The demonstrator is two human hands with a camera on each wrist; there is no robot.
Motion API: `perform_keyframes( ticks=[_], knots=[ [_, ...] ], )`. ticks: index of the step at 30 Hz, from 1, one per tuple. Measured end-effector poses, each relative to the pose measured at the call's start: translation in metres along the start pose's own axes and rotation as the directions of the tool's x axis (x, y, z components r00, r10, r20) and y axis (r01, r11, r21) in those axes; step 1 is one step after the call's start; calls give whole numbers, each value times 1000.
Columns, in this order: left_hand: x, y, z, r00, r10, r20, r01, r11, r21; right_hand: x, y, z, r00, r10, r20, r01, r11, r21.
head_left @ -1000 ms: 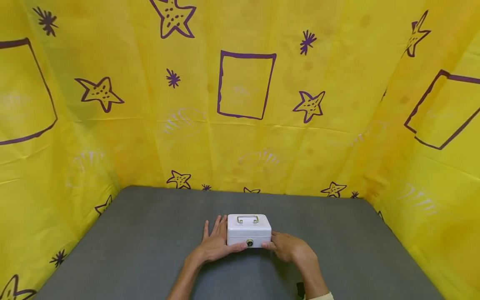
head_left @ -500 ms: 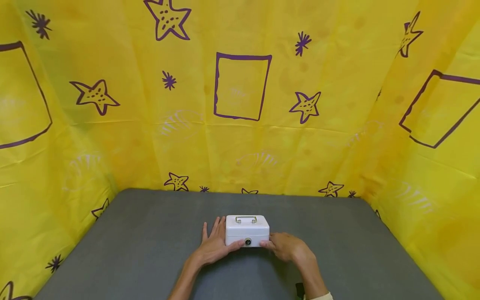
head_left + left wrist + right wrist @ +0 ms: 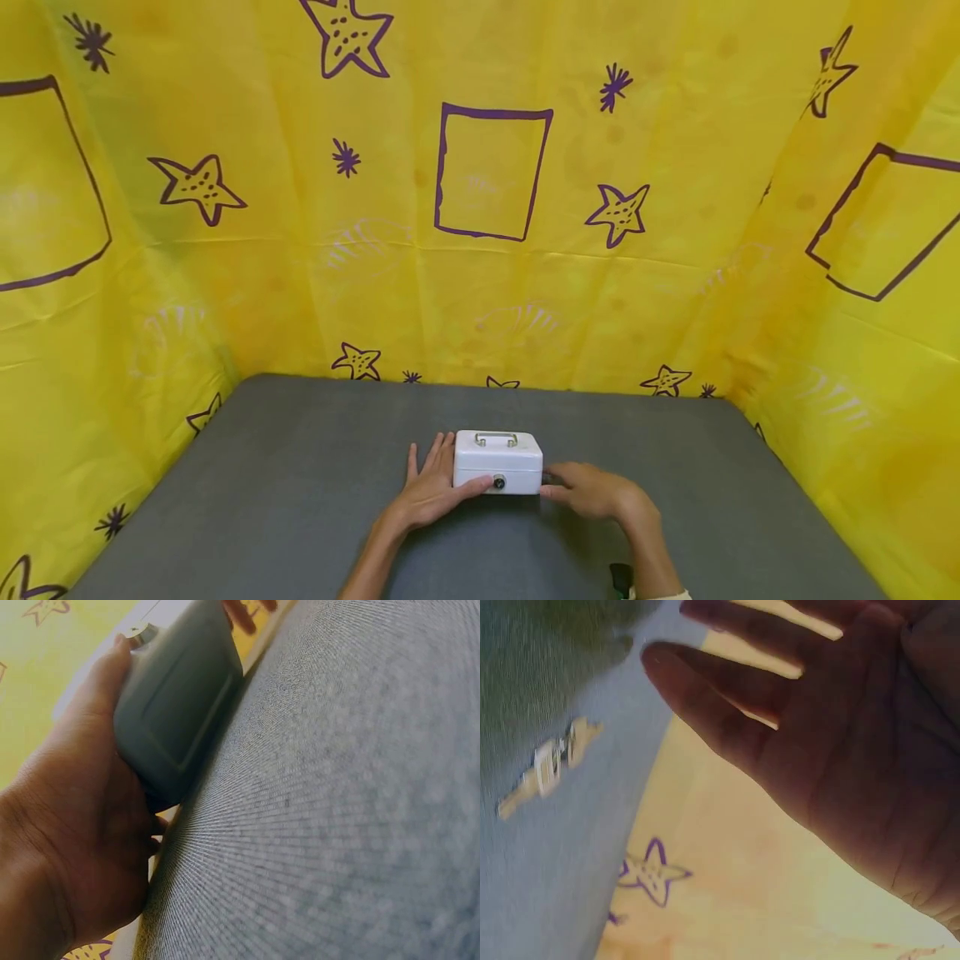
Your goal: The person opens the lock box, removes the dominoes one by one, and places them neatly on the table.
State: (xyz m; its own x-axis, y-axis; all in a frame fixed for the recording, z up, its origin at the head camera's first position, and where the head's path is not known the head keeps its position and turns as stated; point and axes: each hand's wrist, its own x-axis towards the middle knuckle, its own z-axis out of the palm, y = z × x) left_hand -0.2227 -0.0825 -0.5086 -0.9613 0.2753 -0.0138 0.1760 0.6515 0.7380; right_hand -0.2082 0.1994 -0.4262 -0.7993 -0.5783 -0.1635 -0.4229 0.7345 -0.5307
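A small white cash box [image 3: 498,465] with a wire handle on its lid and a round lock [image 3: 499,483] on its front is at the middle of the table. My left hand [image 3: 431,496] holds its left side, with the thumb across the front beside the lock and the other fingers along the side. Its grey underside [image 3: 184,697] shows in the left wrist view, tipped up from the table. Just off the box's right side is my right hand [image 3: 596,492], its fingers loosely extended. Brass-coloured keys [image 3: 547,769] lie on the table in the right wrist view.
The dark grey cloth-covered table [image 3: 315,450] stretches out around the box. Yellow curtains [image 3: 480,283] with purple starfish drawings hang behind it and along both sides. A dark band [image 3: 621,579] and a pale sleeve edge show at my right wrist.
My right hand has let go of the box's right front corner and drawn a little to the right. The left hand keeps its hold on the box.
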Motion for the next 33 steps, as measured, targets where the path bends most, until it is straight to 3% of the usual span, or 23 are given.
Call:
perform_keyframes(
  ticks=[5,9,17,23,33],
  knots=[
    [-1,3,-1,1000,-17,4,17,1000,0,-9,9,-10,984,99,-146,-102,995,-8],
    [0,3,-2,1000,-23,7,23,1000,1,-14,15,-13,960,198,-199,-205,979,-14],
    [0,4,-3,1000,-15,12,15,1000,13,-19,25,-14,889,405,-215,-436,891,-125],
    [-1,4,-3,1000,-16,19,16,1000,13,-19,31,-11,863,455,-221,-489,862,-134],
    [0,1,-2,1000,-12,23,12,1000,-24,-17,39,-4,866,464,-185,-486,869,-95]
  ],
)
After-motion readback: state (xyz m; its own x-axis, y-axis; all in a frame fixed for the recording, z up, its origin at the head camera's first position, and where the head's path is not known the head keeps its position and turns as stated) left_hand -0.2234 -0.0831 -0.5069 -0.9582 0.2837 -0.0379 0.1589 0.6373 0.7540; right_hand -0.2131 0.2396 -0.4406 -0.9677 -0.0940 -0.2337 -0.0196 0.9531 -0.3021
